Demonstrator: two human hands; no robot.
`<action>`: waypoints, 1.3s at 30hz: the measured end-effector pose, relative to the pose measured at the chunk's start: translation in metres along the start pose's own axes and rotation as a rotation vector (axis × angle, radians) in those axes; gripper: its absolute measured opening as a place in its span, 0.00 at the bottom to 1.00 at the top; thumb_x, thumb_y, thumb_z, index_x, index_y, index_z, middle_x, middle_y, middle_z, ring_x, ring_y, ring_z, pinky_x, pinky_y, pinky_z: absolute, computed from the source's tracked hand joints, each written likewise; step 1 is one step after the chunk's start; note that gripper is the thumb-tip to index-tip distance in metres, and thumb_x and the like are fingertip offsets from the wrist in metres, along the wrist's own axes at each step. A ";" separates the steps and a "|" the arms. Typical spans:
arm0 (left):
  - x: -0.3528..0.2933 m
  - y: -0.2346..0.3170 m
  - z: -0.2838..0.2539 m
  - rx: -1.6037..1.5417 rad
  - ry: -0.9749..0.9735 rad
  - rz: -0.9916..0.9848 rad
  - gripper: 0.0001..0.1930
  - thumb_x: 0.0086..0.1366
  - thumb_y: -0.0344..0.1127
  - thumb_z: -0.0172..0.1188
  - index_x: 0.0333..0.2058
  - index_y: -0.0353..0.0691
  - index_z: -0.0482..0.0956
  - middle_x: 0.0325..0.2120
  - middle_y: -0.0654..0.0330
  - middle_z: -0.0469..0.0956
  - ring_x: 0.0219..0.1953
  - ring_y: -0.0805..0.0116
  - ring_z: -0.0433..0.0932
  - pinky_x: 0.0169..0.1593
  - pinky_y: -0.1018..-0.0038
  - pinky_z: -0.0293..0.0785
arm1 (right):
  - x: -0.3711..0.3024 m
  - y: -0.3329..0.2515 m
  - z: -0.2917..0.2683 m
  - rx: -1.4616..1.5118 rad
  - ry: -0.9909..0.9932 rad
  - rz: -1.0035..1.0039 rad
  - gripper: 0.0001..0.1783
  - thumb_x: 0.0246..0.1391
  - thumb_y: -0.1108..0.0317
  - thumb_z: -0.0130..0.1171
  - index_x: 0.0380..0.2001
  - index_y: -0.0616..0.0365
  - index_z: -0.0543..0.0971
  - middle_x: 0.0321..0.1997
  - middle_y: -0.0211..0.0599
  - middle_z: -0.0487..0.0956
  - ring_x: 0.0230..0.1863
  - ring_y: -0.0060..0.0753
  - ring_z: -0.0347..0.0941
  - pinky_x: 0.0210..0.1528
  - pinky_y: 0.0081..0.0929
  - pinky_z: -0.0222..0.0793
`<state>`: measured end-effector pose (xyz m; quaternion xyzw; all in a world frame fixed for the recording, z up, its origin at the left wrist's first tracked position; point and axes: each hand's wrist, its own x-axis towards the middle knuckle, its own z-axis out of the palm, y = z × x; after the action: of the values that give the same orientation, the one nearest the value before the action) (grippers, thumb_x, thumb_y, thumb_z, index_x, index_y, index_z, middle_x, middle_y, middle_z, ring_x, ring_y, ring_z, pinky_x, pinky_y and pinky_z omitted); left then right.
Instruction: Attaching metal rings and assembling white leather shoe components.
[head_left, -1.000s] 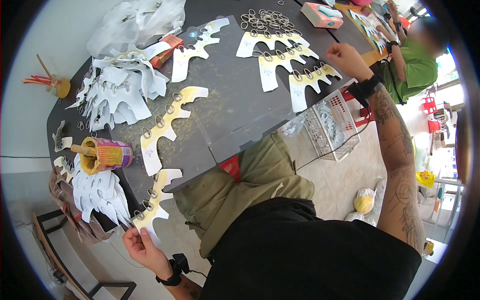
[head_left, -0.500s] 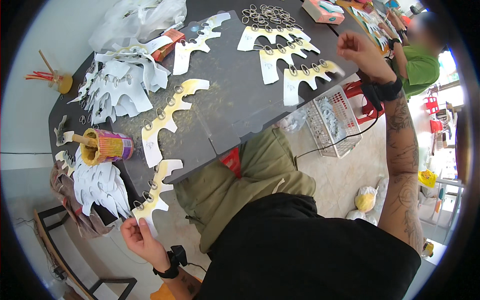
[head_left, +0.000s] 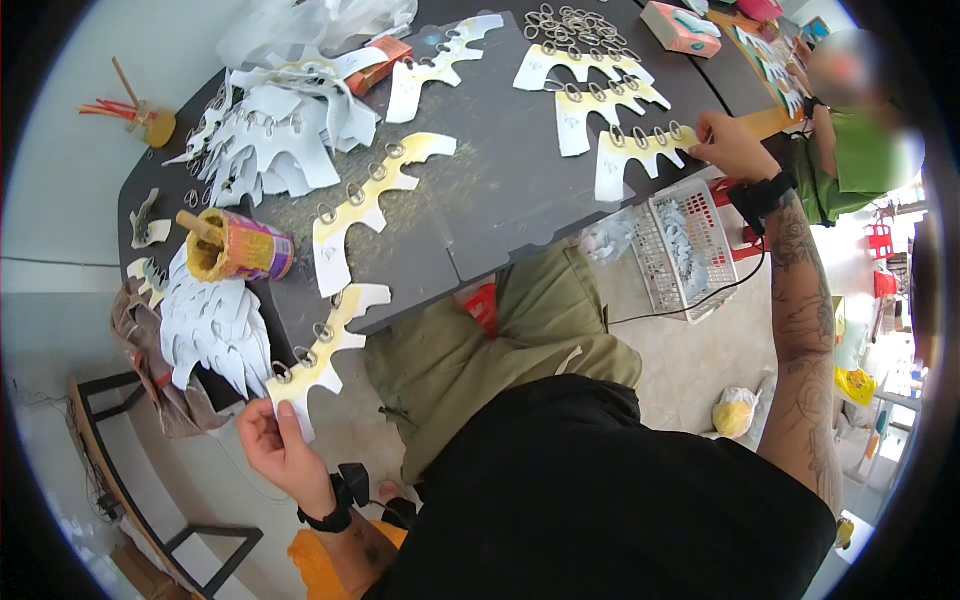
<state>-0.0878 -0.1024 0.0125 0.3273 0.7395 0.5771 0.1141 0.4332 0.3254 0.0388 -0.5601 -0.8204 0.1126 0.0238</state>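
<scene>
At the table's lower left edge, my left hand [head_left: 287,452] pinches the lower end of a white scalloped cut-out piece [head_left: 322,365]. Yellow glue coats its upper edge, and a few metal oval rings sit along it. Over on the right, my right hand [head_left: 738,150] has its fingers closed at the tip of another such cut-out piece [head_left: 628,163], which carries several rings. Two similar pieces [head_left: 585,120] lie just beyond it. Between my hands, a ringed cut-out [head_left: 365,205] rests on the dark table [head_left: 480,190].
A glue-smeared tin [head_left: 240,247] with a stick stands left, beside stacked white cut-outs [head_left: 215,320]. Behind it are a larger heap [head_left: 285,140] and a plastic bag [head_left: 300,25]. Loose rings [head_left: 570,30] lie far back. A white basket [head_left: 690,245] is below the right edge; a co-worker [head_left: 865,160] sits beyond.
My right hand has come down to the tip of the nearest right-hand cut-out. My left hand keeps its hold. The whole view has shifted, so the table appears farther right and higher.
</scene>
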 end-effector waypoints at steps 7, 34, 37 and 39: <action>-0.007 0.017 0.003 -0.034 -0.010 -0.004 0.05 0.73 0.23 0.61 0.45 0.35 0.76 0.39 0.62 0.80 0.40 0.78 0.77 0.47 0.79 0.72 | 0.006 -0.044 -0.053 0.627 0.028 -0.073 0.15 0.60 0.65 0.69 0.47 0.59 0.81 0.37 0.20 0.81 0.34 0.12 0.70 0.35 0.16 0.64; 0.048 0.154 0.064 -0.094 -0.388 0.248 0.07 0.70 0.23 0.62 0.44 0.34 0.76 0.38 0.63 0.80 0.39 0.80 0.76 0.45 0.81 0.70 | -0.028 0.015 0.035 0.507 0.505 0.143 0.15 0.65 0.62 0.66 0.45 0.65 0.84 0.27 0.33 0.82 0.28 0.20 0.77 0.32 0.23 0.70; 0.070 0.172 0.104 -0.156 -0.476 0.222 0.08 0.70 0.24 0.63 0.46 0.34 0.77 0.39 0.65 0.80 0.39 0.81 0.75 0.44 0.82 0.69 | -0.070 0.013 0.049 0.438 0.512 0.011 0.10 0.67 0.67 0.61 0.42 0.64 0.85 0.32 0.40 0.85 0.33 0.27 0.81 0.36 0.29 0.73; 0.088 0.179 0.138 -0.190 -0.506 0.213 0.09 0.70 0.25 0.64 0.46 0.34 0.77 0.39 0.64 0.80 0.39 0.81 0.75 0.44 0.82 0.70 | -0.102 -0.002 0.075 0.432 0.465 0.041 0.07 0.63 0.71 0.64 0.39 0.63 0.85 0.37 0.43 0.86 0.37 0.35 0.81 0.42 0.31 0.75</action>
<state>-0.0164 0.0809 0.1548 0.5245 0.5915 0.5525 0.2641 0.4568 0.2182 -0.0244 -0.5693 -0.7388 0.1536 0.3265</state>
